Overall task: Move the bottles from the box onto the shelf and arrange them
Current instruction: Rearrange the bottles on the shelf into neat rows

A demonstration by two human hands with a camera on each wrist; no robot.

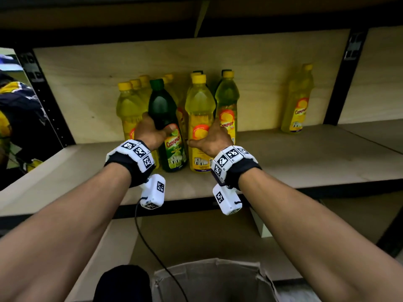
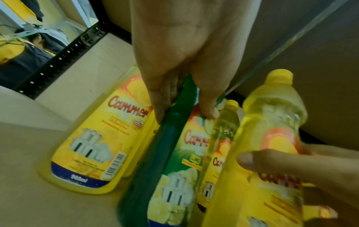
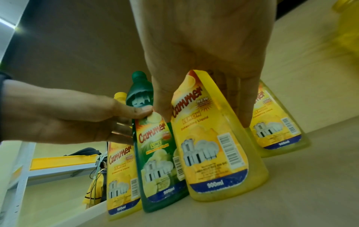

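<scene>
A green lime bottle stands upright at the front of the wooden shelf; my left hand grips its middle, thumb on the label. Right beside it a yellow lemon bottle stands upright, gripped at its middle by my right hand. In the left wrist view my fingers wrap the green bottle. In the right wrist view my fingers curl round the yellow bottle. Several more yellow bottles stand behind and to both sides.
One yellow bottle stands alone further right on the shelf. A black upright post bounds the shelf at the left, another at the right. The cardboard box sits open below the shelf front. A person stands at the far left.
</scene>
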